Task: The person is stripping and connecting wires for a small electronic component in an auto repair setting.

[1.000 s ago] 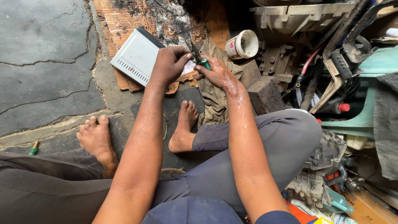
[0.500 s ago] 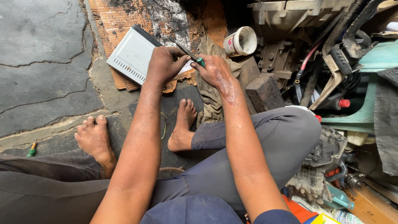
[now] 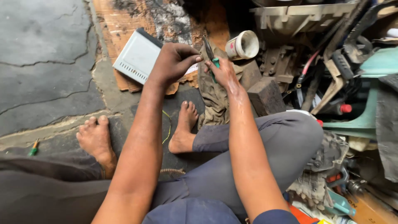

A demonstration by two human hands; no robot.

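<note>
My right hand (image 3: 224, 71) grips green-handled pliers (image 3: 210, 54), their dark jaws pointing up and away from me. My left hand (image 3: 172, 62) is closed with thumb and fingers pinched together right beside the pliers' jaws; whatever it pinches is too small to make out. Both hands are held over a brown rag (image 3: 213, 99) lying on the ground between my knees. A white vented metal box (image 3: 137, 56) rests on a piece of cardboard (image 3: 120, 20) just left of my left hand.
A white cup (image 3: 243, 45) lies on its side behind the hands. A dark block (image 3: 265, 96) sits by my right forearm. Engine parts, hoses and a teal plastic piece (image 3: 365, 120) crowd the right. A small green-and-orange screwdriver (image 3: 33, 148) lies on the cracked concrete at left.
Both hands have risen slightly and drawn closer together. The pliers have tilted more upright, with my left fingertips now pinched at their jaws.
</note>
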